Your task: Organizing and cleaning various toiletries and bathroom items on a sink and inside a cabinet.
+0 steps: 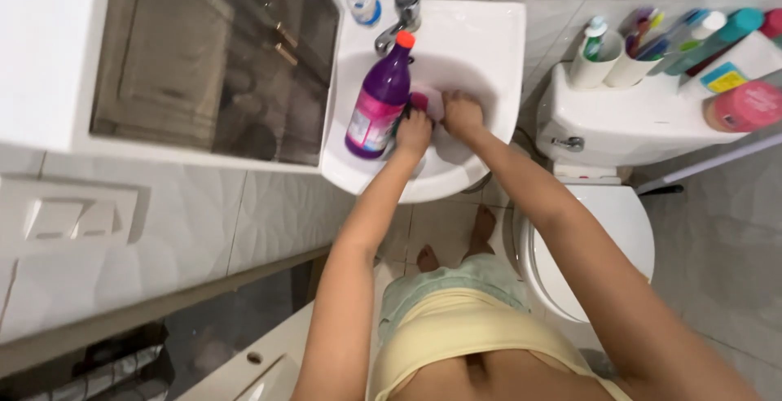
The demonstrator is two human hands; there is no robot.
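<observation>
Both hands work inside the white sink [489, 35]. The left hand [413, 134] closes on the base of the purple bottle [379, 100], whose long axis tilts up toward the faucet [401, 17]. The right hand [461, 113], fingers curled, presses beside a pink object [419, 100].

Sleeveless yellow top [481, 332], pale green shorts [440, 283], bare arms.
</observation>
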